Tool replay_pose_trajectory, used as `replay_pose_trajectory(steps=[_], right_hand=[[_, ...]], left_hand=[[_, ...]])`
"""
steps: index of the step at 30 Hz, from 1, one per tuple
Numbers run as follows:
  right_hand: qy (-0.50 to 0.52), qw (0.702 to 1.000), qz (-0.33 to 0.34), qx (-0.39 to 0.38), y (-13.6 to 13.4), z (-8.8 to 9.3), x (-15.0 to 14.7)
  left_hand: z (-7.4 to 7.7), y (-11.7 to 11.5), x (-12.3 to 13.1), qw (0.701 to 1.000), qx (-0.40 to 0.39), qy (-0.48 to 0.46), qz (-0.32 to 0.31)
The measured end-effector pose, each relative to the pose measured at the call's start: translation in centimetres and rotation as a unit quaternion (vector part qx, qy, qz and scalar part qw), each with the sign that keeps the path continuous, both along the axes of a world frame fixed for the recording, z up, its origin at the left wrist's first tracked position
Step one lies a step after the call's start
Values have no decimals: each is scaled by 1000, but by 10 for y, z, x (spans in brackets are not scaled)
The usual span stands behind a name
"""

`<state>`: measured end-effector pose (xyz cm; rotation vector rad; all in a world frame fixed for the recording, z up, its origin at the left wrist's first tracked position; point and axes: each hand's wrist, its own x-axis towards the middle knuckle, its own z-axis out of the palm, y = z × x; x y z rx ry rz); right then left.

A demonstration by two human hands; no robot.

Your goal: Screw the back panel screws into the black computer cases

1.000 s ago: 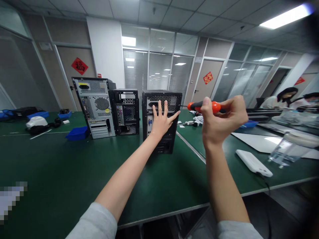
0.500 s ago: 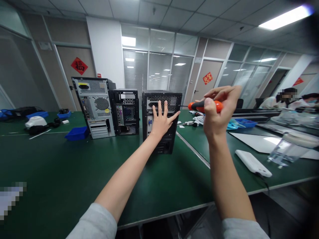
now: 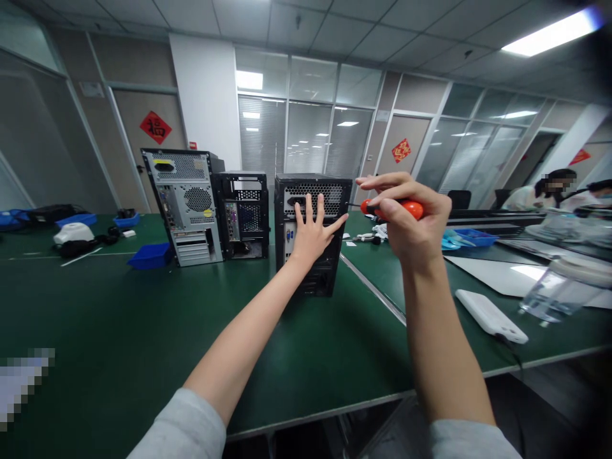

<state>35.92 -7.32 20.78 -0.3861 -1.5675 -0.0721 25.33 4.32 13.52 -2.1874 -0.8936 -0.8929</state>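
Observation:
A black computer case (image 3: 327, 274) stands upright on the green table, its rear panel facing me. My left hand (image 3: 310, 237) lies on that panel with fingers spread, just below the vent grille. In my right hand (image 3: 418, 220) is a screwdriver (image 3: 412, 209) with an orange and black handle. Its thin shaft points left, and the tip meets the upper right edge of the case's rear panel. Whether a screw sits under the tip is too small to make out.
Left of it stand a grey-backed computer case (image 3: 196, 220) and an opened black case (image 3: 248, 245). A blue tray (image 3: 150, 256) is beside them. To the right lie a white power bank (image 3: 490, 315) and a clear plastic container (image 3: 549, 293). People sit at the far right.
The fingers of my right hand have shifted round the screwdriver handle, the index finger now stretched forward. My left hand stays on the case. The whole view has shifted slightly.

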Motion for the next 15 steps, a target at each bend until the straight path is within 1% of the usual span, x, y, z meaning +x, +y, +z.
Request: replay_pose_trajectory(steps=[5,8,15], right_hand=[[-38,998,38,-16,2,3,5],[-50,997,48,-26,6,4,9],[-34,997,64,-10,6,5,9]], left_hand=[[0,1,0,1000,2,1,-1],[0,2,0,1000,-1,0,-1],[0,1,0,1000,-4,4,-2]])
